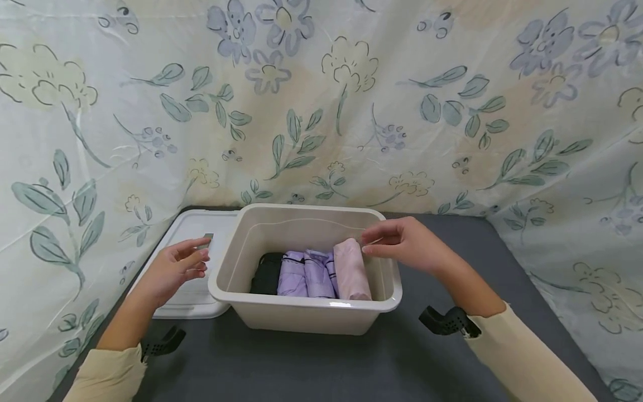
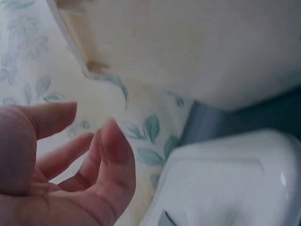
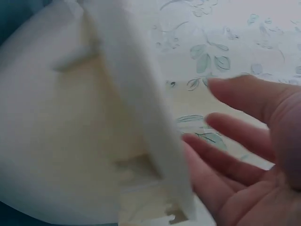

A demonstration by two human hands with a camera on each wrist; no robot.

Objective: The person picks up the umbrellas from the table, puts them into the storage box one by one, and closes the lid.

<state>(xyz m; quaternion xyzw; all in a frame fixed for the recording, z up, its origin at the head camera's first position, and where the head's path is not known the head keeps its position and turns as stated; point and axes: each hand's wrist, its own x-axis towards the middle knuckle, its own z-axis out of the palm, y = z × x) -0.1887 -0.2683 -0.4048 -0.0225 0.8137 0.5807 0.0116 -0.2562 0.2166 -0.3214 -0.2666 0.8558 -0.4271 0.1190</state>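
A beige plastic storage bin (image 1: 301, 319) stands on the dark table. Inside it, a black folded bundle (image 1: 267, 273), lilac rolled bundles (image 1: 292, 274) and a pale pink rolled cloth (image 1: 351, 269) stand side by side. My right hand (image 1: 409, 243) hovers over the bin's right rim, fingers loosely bent and holding nothing, fingertips near the pink roll's top. To the left of the bin, my left hand (image 1: 173, 271) is above the white lid (image 1: 188, 298), its fingers relaxed and empty. In the left wrist view the bin's outer wall (image 2: 188, 47) passes above the left fingers.
The white lid lies flat, partly behind the bin's left side. A floral curtain (image 1: 321, 139) hangs close behind and along both sides. Dark table surface (image 1: 281, 368) shows in front and to the right. Each wrist wears a black strap mount (image 1: 444, 321).
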